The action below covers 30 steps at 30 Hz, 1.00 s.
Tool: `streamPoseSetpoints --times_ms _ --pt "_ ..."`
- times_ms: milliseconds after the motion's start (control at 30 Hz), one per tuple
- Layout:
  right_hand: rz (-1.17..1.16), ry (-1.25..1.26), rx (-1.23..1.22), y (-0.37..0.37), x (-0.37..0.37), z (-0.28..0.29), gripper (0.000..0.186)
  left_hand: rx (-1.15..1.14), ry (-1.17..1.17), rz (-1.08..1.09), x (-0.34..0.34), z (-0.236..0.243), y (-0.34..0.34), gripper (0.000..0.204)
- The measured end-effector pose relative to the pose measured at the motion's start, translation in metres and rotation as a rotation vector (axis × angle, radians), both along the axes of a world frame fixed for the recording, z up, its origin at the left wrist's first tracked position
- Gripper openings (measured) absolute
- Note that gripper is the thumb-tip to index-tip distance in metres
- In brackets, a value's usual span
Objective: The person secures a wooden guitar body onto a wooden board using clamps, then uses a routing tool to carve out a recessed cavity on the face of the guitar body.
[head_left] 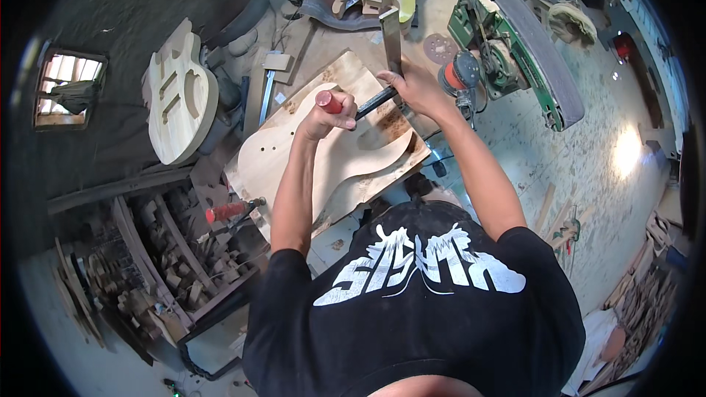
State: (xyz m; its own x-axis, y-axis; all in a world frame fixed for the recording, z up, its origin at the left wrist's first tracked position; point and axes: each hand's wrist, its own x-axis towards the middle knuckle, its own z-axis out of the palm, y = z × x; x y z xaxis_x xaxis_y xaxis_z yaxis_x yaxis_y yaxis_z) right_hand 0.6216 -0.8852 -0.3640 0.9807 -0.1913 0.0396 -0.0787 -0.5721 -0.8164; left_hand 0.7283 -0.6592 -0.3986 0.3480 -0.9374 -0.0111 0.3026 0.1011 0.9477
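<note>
The left hand (321, 123) has its fingers closed around the red handle (329, 102) of a clamp (376, 102); toward two o'clock, the right hand's (419, 90) fingers wrap its other end. The pale guitar body (338, 153) lies beneath the left fingers, spreading toward eight and four o'clock, atop a figured board (347, 70).

Passage is open above the guitar-shaped panel (353, 158) between the forearms (293, 191); clamp (376, 102) obstructs beyond, orange sander (461, 72) rightward.
</note>
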Motion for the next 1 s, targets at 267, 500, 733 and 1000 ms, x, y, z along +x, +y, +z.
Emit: streamPoseSetpoints --times_ms 267,500,733,1000 --pt "-0.489 -0.67 -0.22 0.033 -0.024 0.017 0.047 0.316 -0.754 1.166 -0.076 -0.023 -0.015 0.027" --pt "0.643 -0.109 0.389 0.063 0.049 0.051 0.054 0.574 -0.696 0.95 -0.079 -0.057 0.011 0.032" --pt "0.848 0.355 0.768 0.086 0.077 0.025 0.031 0.583 -0.799 1.022 -0.08 -0.052 0.002 0.03" --pt "-0.259 -0.447 0.505 0.159 0.038 0.002 0.037 0.575 -0.605 0.999 -0.089 -0.06 0.007 0.022"
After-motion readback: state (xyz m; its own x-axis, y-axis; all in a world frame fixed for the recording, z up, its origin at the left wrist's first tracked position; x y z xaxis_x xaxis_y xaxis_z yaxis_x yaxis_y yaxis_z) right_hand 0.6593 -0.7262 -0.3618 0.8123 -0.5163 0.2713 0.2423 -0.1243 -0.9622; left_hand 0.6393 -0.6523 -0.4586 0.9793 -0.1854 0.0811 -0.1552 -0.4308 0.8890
